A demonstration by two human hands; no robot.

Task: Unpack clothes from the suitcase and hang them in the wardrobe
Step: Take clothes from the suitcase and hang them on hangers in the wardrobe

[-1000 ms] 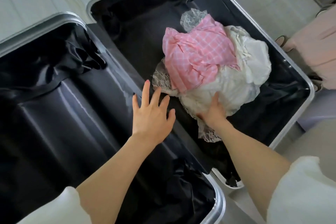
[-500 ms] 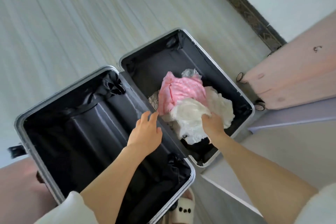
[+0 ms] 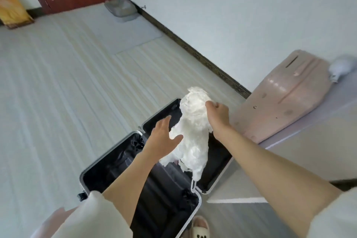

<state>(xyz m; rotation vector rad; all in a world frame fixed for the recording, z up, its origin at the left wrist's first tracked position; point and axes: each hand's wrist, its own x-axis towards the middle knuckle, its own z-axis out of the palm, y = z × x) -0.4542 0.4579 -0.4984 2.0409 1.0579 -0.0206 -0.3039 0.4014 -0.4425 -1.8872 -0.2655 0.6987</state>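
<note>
Black-lined suitcase (image 3: pixel 119 168) lies open on the floor, both halves flat. White lacy garment (image 3: pixel 193 131) now hangs bunched and crumpled above the far half, lifted clear out of it since half a second ago, tail dangling near the hinge edge. Right hand (image 3: pixel 218 112) grips its top in a fist; left hand (image 3: pixel 164 137), fingers straight and spread, touches its side.

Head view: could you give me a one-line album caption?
Right hand lifts a white lace garment from the open suitcase; left hand reaches in.
</note>
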